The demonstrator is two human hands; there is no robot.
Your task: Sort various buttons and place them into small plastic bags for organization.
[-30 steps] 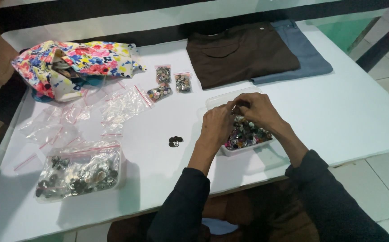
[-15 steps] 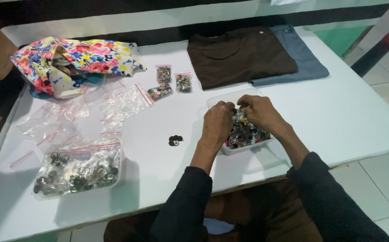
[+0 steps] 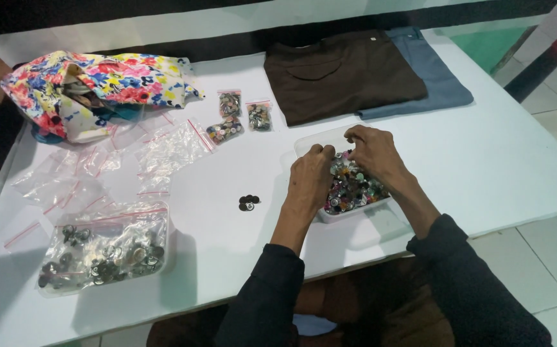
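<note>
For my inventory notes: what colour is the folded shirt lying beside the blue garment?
Dark brown. The folded shirt shows best in the head view.

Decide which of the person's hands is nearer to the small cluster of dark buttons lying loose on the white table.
Left. The left hand rests on the clear tray of mixed buttons, just right of the dark button cluster; the right hand is farther right.

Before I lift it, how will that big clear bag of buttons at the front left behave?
The bag of buttons looks thin and soft, so it would probably sag around a grip. It is well filled, so likely heavy for its size. The loose contents may shift.
</note>
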